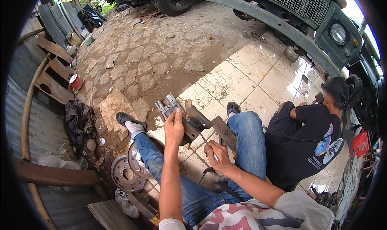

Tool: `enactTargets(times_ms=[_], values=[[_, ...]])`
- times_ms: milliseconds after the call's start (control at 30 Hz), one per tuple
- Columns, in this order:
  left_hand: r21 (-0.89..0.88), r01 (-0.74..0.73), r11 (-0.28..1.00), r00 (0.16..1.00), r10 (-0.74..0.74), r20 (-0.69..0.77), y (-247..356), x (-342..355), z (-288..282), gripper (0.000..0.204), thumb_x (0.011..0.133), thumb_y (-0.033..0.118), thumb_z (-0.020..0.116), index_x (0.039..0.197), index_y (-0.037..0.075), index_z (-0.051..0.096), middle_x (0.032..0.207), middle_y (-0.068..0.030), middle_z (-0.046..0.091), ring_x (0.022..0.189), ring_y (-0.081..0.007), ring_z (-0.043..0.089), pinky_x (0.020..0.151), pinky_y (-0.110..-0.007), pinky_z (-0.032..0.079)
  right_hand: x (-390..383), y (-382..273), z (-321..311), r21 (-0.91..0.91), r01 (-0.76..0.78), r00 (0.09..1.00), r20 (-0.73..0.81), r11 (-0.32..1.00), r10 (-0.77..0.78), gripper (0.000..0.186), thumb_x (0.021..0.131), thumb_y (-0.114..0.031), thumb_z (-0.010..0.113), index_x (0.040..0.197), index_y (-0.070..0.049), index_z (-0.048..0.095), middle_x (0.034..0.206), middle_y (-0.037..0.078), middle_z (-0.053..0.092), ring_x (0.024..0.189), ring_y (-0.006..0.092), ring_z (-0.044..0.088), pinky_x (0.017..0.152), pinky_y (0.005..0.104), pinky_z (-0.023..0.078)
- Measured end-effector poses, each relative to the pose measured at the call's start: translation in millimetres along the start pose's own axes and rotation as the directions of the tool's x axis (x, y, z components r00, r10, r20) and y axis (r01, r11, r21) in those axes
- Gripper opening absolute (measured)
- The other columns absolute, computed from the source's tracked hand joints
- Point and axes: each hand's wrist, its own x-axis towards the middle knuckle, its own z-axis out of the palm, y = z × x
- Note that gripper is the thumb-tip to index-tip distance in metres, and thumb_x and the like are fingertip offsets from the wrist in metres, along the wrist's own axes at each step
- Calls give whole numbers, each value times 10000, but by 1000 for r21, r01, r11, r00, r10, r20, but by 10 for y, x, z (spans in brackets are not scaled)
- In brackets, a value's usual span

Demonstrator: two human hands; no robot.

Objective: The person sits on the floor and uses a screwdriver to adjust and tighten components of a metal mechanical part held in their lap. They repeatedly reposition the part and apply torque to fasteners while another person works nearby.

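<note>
My left hand (174, 127) is closed on a grey metal bracket (169, 106) with upright lugs at its far end, the thumb lying on top. Against it, between my knees, rests a rusty brown steel piece (198, 120). My right hand (217, 156) grips a slim silver metal rod tool (205, 140), its tip pointing up and left toward the steel piece; the tip's shape is too small to make out. A rusty flat bar (224, 132) lies just inside my right knee.
Round steel wheel discs (125, 174) lie by my left leg. To my right crouches a person in a black shirt (308, 143). Ahead stand a green vehicle (322, 32) with a steel bumper and a black tyre (175, 0). Corrugated sheets (20, 109) line the left side; a red can (75, 81) stands there.
</note>
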Motion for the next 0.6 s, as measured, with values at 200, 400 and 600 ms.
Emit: enactTargets(times_ms=[200,400,600], values=[[-267,20,963,1000,-21,1,-162,-10,32,438,972,352,490,794,-10,660,686,-29,584,627,-96,497,599,-256,385,-4,-10,-30,9,5,1000,16,1000,-5,204,960,-114,461,846,12,573,766,153,557,671,338,581,616,394,456],[-420,17,907,999,3,46,-206,-22,-65,351,939,268,467,725,11,573,667,-17,514,621,-99,440,586,-253,333,6,-32,-25,5,40,999,34,999,-40,204,957,-112,468,838,12,577,760,136,555,654,317,580,608,379,460],[-465,-145,873,977,202,74,-228,17,-219,349,913,272,441,717,-1,537,719,-48,504,694,-133,440,650,-275,325,15,-39,20,4,92,996,11,996,-92,210,952,-123,489,818,12,578,753,125,547,639,295,579,594,362,460]])
